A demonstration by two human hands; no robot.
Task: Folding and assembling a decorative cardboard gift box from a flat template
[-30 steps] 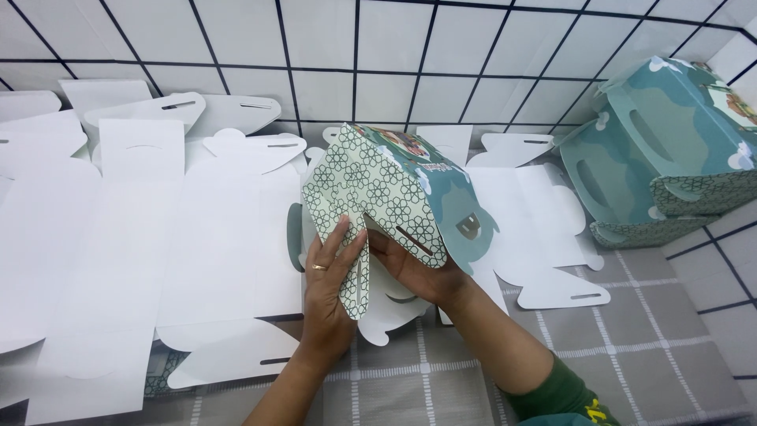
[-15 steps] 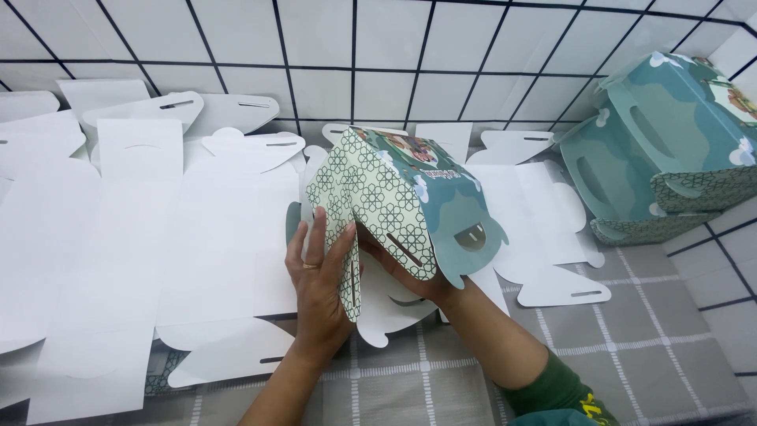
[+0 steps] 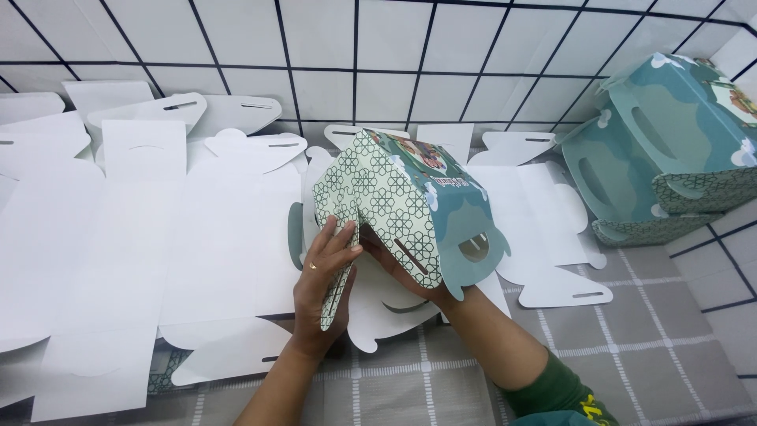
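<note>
- A half-folded cardboard carton (image 3: 410, 209) stands tilted at centre frame on a bed of flat white blanks, its long axis running from the lower left up toward the tiled wall (image 3: 394, 63) at the upper right, with its open underside facing the person.
- The carton is teal on its right face, with a small picture panel near the top and a rounded tab with a cut-out slot low on that side; its left and end panels are pale green with a dark flower-lattice print.
- The left hand (image 3: 319, 276), a ring on one finger, lies flat with fingers together against a narrow patterned flap (image 3: 337, 276) hanging from the carton's lower left edge, pressing it inward.
- The right hand (image 3: 410, 272) reaches under the carton from below; its fingers curl against the inner edge of the patterned panel, but most of the hand is hidden, so its grip cannot be told exactly.
- One carton is in hand. At least two finished teal cartons (image 3: 662, 150) sit stacked on their sides at the far right, against the wall.
- Flat blanks (image 3: 158, 229), white side up, lie overlapping across the left and centre; their exact number cannot be told.
- A grey checked cloth (image 3: 631, 331) covers the surface in the foreground.
</note>
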